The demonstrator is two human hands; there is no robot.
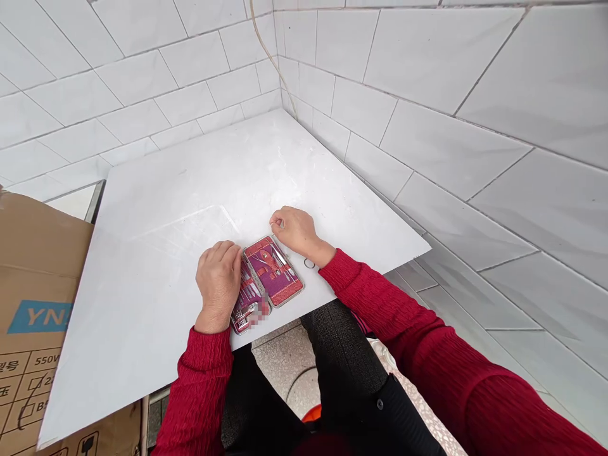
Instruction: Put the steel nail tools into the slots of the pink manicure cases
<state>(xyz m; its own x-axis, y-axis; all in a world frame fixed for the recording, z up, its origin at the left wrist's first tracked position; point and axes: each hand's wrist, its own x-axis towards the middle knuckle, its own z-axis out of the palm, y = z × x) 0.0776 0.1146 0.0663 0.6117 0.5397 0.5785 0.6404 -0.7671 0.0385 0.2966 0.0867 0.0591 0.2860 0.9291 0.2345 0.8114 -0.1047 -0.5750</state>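
Observation:
An open manicure set case (289, 294) lies near the table's front edge, its red and purple lining holding several slim metal tools. Nail clippers (244, 316) sit in the lower part of its left half; a blurred patch covers the spot beside them. My left hand (218, 278) is closed at the case's left edge, thumb and fingers together along the rim. Just beyond the upper right corner of the case, my right hand (297, 228) is curled with thumb and fingertips pinched. Whatever it holds, if anything, is too small to make out.
The white table board (156, 266) reaches a tiled corner (281, 95). A thin dark loop (309, 263) lies beside my right wrist. Cardboard boxes (38, 272) stand at the left. A pale cable (266, 50) hangs down the corner. My legs are below the front edge.

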